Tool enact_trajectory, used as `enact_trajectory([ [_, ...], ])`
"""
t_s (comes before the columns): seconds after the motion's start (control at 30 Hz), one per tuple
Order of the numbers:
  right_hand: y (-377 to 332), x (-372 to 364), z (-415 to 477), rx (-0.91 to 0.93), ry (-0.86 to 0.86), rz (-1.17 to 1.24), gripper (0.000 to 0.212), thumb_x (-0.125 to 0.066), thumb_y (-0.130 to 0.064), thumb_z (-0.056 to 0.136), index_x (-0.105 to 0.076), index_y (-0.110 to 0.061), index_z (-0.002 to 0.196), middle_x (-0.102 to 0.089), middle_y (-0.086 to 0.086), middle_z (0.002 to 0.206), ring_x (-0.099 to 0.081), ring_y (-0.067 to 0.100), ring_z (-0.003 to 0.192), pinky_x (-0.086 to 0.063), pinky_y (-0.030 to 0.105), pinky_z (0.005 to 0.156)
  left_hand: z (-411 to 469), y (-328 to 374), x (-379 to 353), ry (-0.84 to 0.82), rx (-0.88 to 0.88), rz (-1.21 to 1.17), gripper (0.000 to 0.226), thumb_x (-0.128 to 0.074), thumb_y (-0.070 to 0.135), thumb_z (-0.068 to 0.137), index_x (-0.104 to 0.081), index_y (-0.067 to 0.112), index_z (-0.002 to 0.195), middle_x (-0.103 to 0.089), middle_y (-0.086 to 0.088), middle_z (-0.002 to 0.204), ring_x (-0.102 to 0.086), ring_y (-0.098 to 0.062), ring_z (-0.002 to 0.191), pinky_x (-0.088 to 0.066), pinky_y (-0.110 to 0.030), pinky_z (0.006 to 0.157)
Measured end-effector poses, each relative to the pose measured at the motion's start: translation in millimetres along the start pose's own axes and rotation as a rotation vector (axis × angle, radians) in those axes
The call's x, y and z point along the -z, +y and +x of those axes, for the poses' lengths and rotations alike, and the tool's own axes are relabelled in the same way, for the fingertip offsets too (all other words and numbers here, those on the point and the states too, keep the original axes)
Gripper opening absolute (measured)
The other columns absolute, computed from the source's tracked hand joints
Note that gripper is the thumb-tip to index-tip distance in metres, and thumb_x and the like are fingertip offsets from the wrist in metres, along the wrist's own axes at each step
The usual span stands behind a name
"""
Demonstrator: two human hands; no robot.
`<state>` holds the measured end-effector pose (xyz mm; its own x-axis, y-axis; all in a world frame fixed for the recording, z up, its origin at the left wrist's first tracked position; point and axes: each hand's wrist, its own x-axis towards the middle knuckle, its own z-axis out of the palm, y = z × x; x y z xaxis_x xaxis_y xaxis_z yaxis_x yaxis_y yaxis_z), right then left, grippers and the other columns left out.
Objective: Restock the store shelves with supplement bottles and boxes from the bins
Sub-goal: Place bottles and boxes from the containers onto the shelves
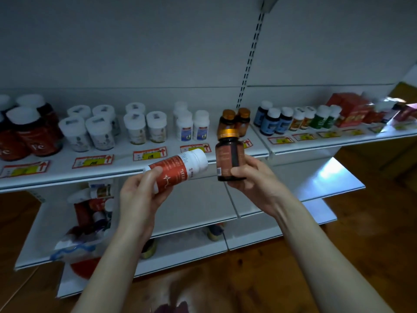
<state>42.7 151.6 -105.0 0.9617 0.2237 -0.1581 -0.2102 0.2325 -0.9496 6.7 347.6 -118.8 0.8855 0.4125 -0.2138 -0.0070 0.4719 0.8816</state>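
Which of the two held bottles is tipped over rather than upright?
The white-capped, red-labelled bottle in the left hand; the gold-capped amber bottle in the right hand stands upright.

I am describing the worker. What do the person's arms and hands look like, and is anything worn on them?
Both forearms are bare; no sleeve shows. The left hand and right hand have no gloves, and I see no ring, watch or bracelet.

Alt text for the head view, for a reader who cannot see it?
The left hand holds a tilted red-and-white bottle, the right hand an upright amber bottle with a gold cap, before a white store shelf. Rows of supplement bottles stand on it behind price tags.
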Motion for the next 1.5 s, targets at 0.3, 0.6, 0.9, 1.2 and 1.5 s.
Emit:
enact_trajectory([
  [0.3, -19, 3, 31, 0.196, 0.232, -0.455, 0.058, -0.072, 0.002, 0.07, -0.045, -0.013, 0.119, -0.06, -0.005, 0.089, -0.059, 0.001, 0.074, -0.047, 0.011, 0.065, 38, 1, -32, -0.071, 0.025, -0.062, 0.008, -0.054, 0.01, 0.089, -0.054, 0.006, 0.082, -0.056, -0.009, 0.099, -0.06, -0.017, 0.09, -0.055, -0.033, 0.078],
  [0.6, -37, 24, 72, 0.296, 0.337, -0.4, 0.035, -0.07, -0.023, 0.078, -0.053, -0.021, 0.108, -0.062, -0.006, 0.094, -0.06, 0.0, 0.08, -0.047, 0.012, 0.071, 77, 0, -73, -0.22, 0.065, -0.096, 0.014, -0.054, 0.012, 0.089, -0.055, 0.002, 0.1, -0.057, -0.015, 0.115, -0.061, -0.023, 0.101, -0.056, -0.035, 0.079],
  [0.9, -43, 57, 95, 0.366, 0.241, -0.48, 0.056, -0.067, -0.042, 0.076, -0.046, -0.029, 0.125, -0.056, -0.016, 0.111, -0.054, -0.015, 0.091, -0.041, 0.002, 0.074, 88, -7, -109, -0.237, 0.046, -0.051, 0.035, -0.054, 0.014, 0.089, -0.049, -0.005, 0.118, -0.055, -0.019, 0.121, -0.06, -0.024, 0.104, -0.057, -0.03, 0.077],
  [1.2, -79, 114, 140, 0.355, 0.129, -0.608, 0.052, -0.077, -0.019, 0.071, -0.044, -0.025, 0.11, -0.058, -0.011, 0.1, -0.058, 0.001, 0.09, -0.046, 0.011, 0.072, 83, -30, -164, -0.102, -0.044, -0.113, 0.013, -0.051, 0.013, 0.09, -0.058, 0.008, 0.099, -0.06, -0.012, 0.112, -0.059, -0.025, 0.108, -0.056, -0.03, 0.08],
  [1.5, -94, 143, 166, 0.238, -0.131, -0.507, 0.004, -0.052, -0.026, 0.09, -0.051, -0.028, 0.093, -0.056, -0.009, 0.09, -0.058, 0.008, 0.08, -0.048, 0.014, 0.061, 64, -54, -192, 0.102, -0.112, -0.194, 0.009, -0.051, 0.013, 0.09, -0.058, 0.011, 0.095, -0.062, -0.006, 0.104, -0.063, -0.018, 0.097, -0.057, -0.028, 0.076],
])
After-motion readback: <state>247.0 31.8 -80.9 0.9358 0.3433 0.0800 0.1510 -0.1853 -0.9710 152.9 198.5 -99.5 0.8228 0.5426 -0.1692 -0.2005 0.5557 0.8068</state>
